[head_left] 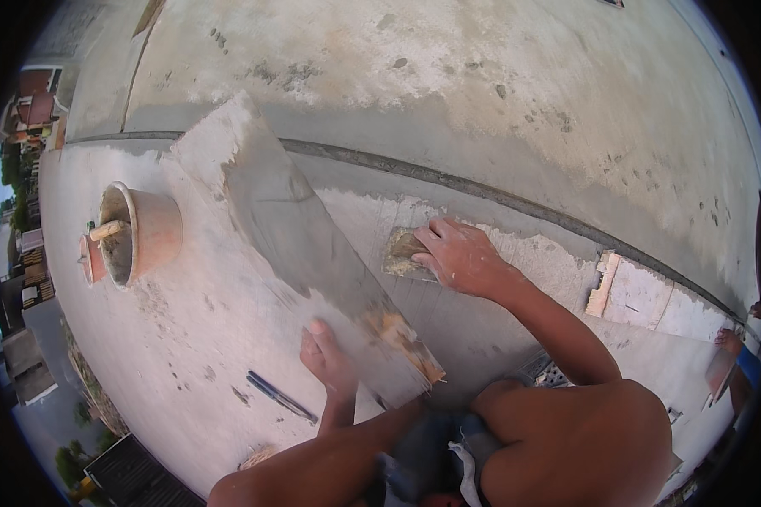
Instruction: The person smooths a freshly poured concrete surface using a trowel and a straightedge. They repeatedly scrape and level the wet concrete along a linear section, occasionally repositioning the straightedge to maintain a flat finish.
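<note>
My left hand (330, 363) grips the left edge of a long board (296, 220), its thumb on the face. The board slants from my knees up to the far left; wet grey mortar coats much of its face, and bare, splintered wood shows at its near end. In my right hand (469, 260) is a small, mortar-crusted float (397, 265), held by its handle. The float lies against the pale surface just right of the board, where a smooth grey strip of mortar (444, 325) runs toward me.
On the left stands a pale orange bucket (159, 237) with a wooden-handled tool in it, beside a small orange container (91, 258). A dark slim tool (281, 396) lies left of my left hand. A dark groove (431, 175) crosses beyond. Far right, a co-worker's hand (727, 340) shows near a whitish panel (643, 296).
</note>
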The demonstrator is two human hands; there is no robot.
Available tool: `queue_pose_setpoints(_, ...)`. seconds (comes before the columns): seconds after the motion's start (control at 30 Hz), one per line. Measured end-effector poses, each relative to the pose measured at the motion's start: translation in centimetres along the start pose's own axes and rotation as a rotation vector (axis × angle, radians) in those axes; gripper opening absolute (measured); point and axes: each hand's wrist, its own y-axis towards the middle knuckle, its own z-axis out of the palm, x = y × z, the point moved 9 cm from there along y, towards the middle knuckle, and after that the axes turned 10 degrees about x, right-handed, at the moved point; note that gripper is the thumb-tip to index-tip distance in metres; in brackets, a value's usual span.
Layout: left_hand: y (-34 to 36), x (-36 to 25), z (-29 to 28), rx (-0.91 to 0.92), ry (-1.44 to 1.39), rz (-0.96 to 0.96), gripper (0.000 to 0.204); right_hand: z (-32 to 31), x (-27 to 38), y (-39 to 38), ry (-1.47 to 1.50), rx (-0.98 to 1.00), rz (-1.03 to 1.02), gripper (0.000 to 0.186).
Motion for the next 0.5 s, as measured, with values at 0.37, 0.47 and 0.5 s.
queue_pose_setpoints(0.37,1.6,-0.5,2.8,0.106,-0.050,0.024,0.039,-7.9,8.5,-4.0,0.219,-0.436,-0.467,0.041)
queue_pose_setpoints(0.47,2.0,-1.5,2.3,0.082,-0.070,-0.045,0.040,-4.9,5.9,-6.2,0.266,-0.354,-0.371,0.042)
queue_pose_setpoints(0.5,2.2,-1.0,1.7,0.059,-0.124,-0.084,0.040,-3.9,5.0,-7.8,0.225,-0.291,-0.331,0.043)
